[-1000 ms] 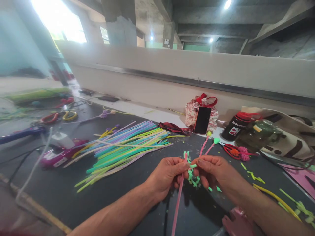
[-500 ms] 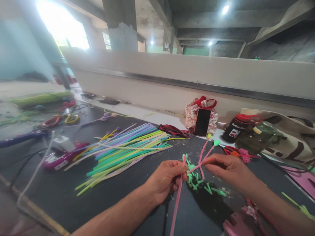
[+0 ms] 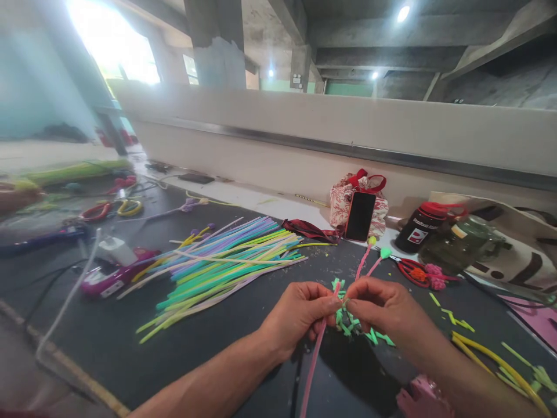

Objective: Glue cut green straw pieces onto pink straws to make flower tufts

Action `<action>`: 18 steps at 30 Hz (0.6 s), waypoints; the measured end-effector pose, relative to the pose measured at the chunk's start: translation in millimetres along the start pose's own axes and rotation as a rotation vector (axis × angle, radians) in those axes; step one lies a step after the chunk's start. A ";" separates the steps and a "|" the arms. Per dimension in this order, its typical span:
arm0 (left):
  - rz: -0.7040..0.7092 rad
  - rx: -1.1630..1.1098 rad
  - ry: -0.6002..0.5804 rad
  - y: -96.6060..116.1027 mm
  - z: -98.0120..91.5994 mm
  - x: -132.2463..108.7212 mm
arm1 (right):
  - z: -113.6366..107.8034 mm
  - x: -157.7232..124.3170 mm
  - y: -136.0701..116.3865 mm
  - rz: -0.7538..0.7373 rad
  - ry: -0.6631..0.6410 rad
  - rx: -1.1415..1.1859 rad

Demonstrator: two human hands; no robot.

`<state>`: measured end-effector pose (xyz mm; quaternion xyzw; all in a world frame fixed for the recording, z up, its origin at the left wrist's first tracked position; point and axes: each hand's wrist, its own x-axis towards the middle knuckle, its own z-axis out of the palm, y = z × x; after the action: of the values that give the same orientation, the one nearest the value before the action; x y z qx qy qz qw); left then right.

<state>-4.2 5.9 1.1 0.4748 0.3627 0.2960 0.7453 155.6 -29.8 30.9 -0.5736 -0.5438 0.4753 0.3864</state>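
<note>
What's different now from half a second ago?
The right hand, which was apart from the left hand, has moved left to meet it, fingertips together; what they pinch there is too small to tell. At the far left edge, a blurred shape, perhaps another person's hand, has appeared. The left hand still holds the pink strand; the strand bundle and phone stayed put.
</note>
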 end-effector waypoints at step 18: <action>0.250 0.448 0.219 12.1 -2.2 -6.0 | -8.7 -9.1 -8.2 -0.152 0.091 0.004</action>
<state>-10.6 6.7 13.2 0.6341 0.4361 0.3475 0.5357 162.3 -37.3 42.1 -0.5508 -0.5668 0.4192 0.4469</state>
